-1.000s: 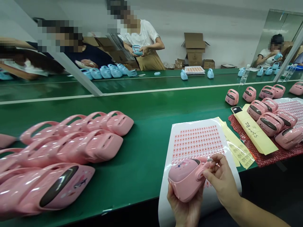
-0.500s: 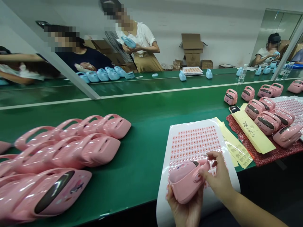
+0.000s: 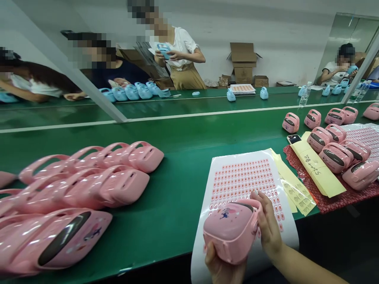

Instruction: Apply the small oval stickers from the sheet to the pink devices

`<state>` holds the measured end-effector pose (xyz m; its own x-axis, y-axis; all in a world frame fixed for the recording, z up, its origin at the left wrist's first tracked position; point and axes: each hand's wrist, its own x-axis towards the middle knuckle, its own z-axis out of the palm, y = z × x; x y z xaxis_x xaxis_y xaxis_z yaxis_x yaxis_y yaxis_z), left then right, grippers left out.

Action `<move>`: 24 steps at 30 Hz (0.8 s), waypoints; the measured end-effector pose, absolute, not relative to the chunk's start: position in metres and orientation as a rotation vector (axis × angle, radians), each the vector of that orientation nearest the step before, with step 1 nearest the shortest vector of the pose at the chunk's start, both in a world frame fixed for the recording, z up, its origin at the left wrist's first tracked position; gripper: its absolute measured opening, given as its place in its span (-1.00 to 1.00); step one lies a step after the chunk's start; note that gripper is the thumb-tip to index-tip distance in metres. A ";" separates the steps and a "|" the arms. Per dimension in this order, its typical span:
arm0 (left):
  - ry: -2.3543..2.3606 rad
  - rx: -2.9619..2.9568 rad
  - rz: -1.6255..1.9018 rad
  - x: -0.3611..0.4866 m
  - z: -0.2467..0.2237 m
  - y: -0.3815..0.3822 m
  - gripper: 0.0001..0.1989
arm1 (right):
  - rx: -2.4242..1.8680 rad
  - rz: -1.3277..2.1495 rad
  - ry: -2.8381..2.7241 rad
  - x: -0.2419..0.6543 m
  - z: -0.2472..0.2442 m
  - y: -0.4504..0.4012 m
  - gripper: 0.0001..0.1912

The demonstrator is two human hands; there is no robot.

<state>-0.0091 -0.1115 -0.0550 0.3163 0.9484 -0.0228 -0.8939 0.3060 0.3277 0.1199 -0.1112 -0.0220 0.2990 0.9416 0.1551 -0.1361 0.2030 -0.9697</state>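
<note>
A glossy pink device with a carry handle (image 3: pixel 227 228) is tilted over the sheet in front of me, its dark blue printed picture facing up. My left hand (image 3: pixel 224 270) holds it from below, the thumb on its near side. Along the right side lies my right hand (image 3: pixel 269 227), fingers against the handle and thumb hidden behind the device. Under both hands spreads a white sheet of small pink-red stickers (image 3: pixel 242 177), its near edge curling over the table edge.
Rows of pink devices (image 3: pixel 124 185) stand at left. More pink devices (image 3: pixel 336 157) sit on red bubble wrap (image 3: pixel 328 203) at right, near yellow paper sheets (image 3: pixel 316 169) and a phone (image 3: pixel 294 139). Across the green table (image 3: pixel 177 177), people handle blue devices (image 3: pixel 132 92).
The pink device has turned so its printed face shows more and its round side part less. My right-hand fingers have moved from a pinch near that part to lie along the handle side.
</note>
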 end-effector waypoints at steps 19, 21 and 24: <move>1.026 1.259 1.531 0.012 -0.011 -0.082 -0.19 | -1.070 1.366 -0.271 0.146 0.015 -0.066 -0.22; 0.962 1.434 1.522 0.005 -0.009 -0.069 -0.20 | -1.022 1.421 -0.249 0.146 0.023 -0.058 -0.25; 0.893 1.591 1.497 -0.002 -0.010 -0.042 -0.21 | -0.995 1.396 -0.279 0.145 0.024 -0.040 -0.36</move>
